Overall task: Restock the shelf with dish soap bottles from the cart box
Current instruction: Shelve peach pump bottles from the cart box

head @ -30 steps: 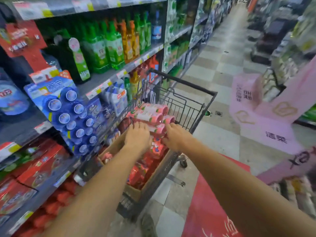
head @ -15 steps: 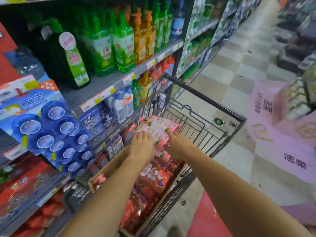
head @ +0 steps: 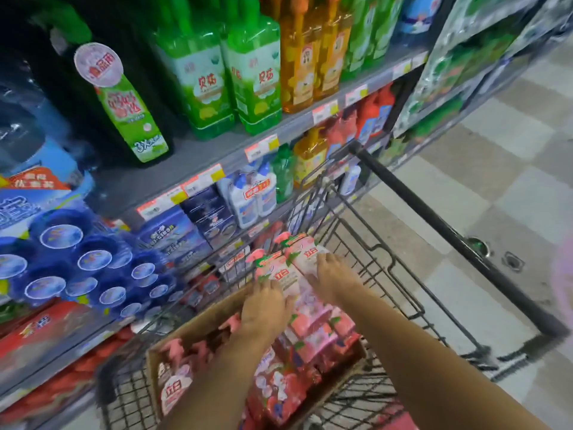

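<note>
Store aisle, cart (head: 440, 231) holding cardboard box (head: 198, 328) of pink bottles (head: 313, 333), both hands' fingers (head: 269, 288) grasping two bottles (head: 291, 262).

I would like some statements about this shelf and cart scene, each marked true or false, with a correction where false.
1. Both hands are on pink bottles above the box. True: the left hand and right hand are on the pink bottles over the box.
2. The box stands on the floor. False: it sits in the cart.
3. Green bottles stand on the upper shelf. True.
4. The box is empty. False: more pink bottles lie inside.
5. Orange bottles stand left of the green ones. False: they stand to the right.
</note>
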The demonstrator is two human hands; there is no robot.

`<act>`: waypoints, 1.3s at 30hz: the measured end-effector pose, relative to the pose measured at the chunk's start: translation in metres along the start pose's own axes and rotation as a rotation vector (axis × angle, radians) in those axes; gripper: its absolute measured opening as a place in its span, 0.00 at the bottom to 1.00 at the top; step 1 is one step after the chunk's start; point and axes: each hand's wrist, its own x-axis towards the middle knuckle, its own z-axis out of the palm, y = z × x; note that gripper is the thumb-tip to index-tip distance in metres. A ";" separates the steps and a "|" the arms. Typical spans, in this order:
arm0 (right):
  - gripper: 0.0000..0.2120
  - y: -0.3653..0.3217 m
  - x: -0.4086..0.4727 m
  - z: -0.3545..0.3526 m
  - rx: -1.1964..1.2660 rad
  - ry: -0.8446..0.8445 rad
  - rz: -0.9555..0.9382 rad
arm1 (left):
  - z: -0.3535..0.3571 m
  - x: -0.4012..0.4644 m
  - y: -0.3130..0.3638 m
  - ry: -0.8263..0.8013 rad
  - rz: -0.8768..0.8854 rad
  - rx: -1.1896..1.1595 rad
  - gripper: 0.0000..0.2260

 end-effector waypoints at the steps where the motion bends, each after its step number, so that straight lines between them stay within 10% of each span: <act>1: 0.29 0.004 0.009 0.000 -0.030 -0.010 -0.009 | 0.002 0.008 0.005 -0.017 -0.065 -0.082 0.27; 13: 0.41 0.018 0.052 0.018 0.120 -0.028 0.022 | 0.032 0.053 0.016 -0.113 -0.837 -1.216 0.53; 19: 0.53 0.013 0.024 0.022 0.172 -0.081 0.062 | 0.030 0.029 -0.003 -0.197 -0.794 -1.535 0.14; 27: 0.41 0.028 0.001 0.033 0.659 -0.246 0.100 | 0.035 -0.018 -0.008 -0.214 -0.734 -1.469 0.18; 32: 0.54 0.048 0.022 0.060 0.615 -0.393 0.099 | 0.039 -0.036 0.009 -0.134 -0.752 -1.563 0.18; 39: 0.22 0.048 -0.009 0.029 0.932 -0.544 0.037 | 0.062 -0.067 0.021 -0.015 -0.847 -1.761 0.21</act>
